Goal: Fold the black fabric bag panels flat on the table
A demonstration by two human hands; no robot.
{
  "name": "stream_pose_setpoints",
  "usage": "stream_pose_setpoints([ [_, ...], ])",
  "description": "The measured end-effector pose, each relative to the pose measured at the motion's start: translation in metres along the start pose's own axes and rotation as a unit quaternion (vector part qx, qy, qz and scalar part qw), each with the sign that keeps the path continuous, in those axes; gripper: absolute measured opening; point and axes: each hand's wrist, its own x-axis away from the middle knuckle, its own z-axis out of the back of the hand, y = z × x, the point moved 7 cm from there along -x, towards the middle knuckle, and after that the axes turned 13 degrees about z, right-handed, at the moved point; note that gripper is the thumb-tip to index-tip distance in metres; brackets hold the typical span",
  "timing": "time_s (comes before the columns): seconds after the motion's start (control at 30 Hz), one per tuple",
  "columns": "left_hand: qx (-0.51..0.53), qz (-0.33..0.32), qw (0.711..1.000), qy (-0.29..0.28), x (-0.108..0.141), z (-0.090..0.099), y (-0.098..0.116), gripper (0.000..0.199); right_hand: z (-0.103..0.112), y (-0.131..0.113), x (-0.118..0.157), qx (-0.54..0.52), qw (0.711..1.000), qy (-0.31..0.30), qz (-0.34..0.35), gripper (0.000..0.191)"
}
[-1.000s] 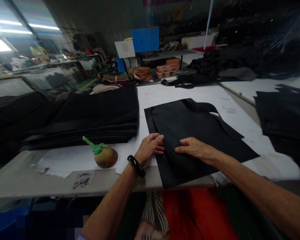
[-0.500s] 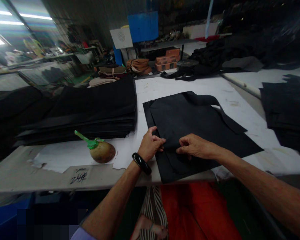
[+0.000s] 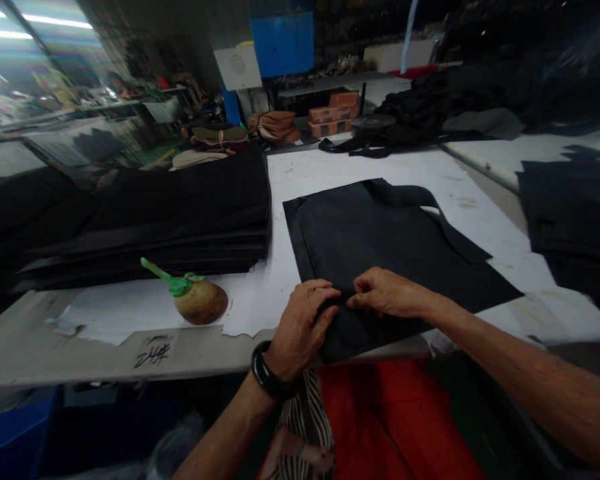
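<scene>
A black fabric piece (image 3: 380,227) lies flat on the white-covered table, with a smaller flap layered over its left part and a black strap (image 3: 457,243) looped along its upper right edge. My left hand (image 3: 303,320), a dark bangle at its wrist, is at the near left edge of the fabric. Its fingers and thumb curl together over a fold. My right hand (image 3: 387,292) pinches the same fabric just to the right, fingers closed and knuckles up. Only a small gap separates the two hands. What lies between the fingertips is partly hidden.
To the left rises a stack of black fabric panels (image 3: 190,200). In front of it sits a round brown object with green wrapping (image 3: 200,301). Orange boxes (image 3: 333,120) and bundled brown cloth (image 3: 274,127) stand at the back. More black pieces (image 3: 570,213) lie at right.
My left hand has shifted nearer to me, its fingers now turned over the fabric's fold. My right hand stays almost in place, still pinching. The whole view has moved slightly.
</scene>
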Motion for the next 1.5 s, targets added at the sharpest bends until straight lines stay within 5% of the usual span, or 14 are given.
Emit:
stream_pose_setpoints([
  [0.4,-0.065,-0.003,0.996,-0.064,0.011,-0.016,-0.001,0.026,0.007,-0.018,0.007,0.067,0.998,0.018,-0.005,0.022],
  [0.6,-0.102,0.005,0.992,-0.079,0.01,-0.02,-0.006,0.024,0.015,-0.018,0.01,0.0,0.998,0.044,0.037,0.019],
  [0.83,-0.118,-0.004,0.99,-0.083,0.01,-0.022,-0.01,0.023,0.031,0.016,0.062,-0.081,0.968,0.233,0.05,0.021],
  [0.97,-0.12,-0.003,0.989,-0.085,0.01,-0.024,-0.011,0.024,0.022,0.012,0.094,-0.021,0.94,0.317,0.122,0.02],
  [1.13,-0.123,-0.005,0.99,-0.075,0.011,-0.024,-0.012,0.024,-0.003,-0.015,0.101,0.131,0.917,0.278,0.255,0.032],
  [1.5,-0.122,0.001,0.991,-0.062,0.013,-0.023,-0.011,0.026,-0.021,-0.02,0.098,0.311,0.887,0.221,0.262,0.037],
])
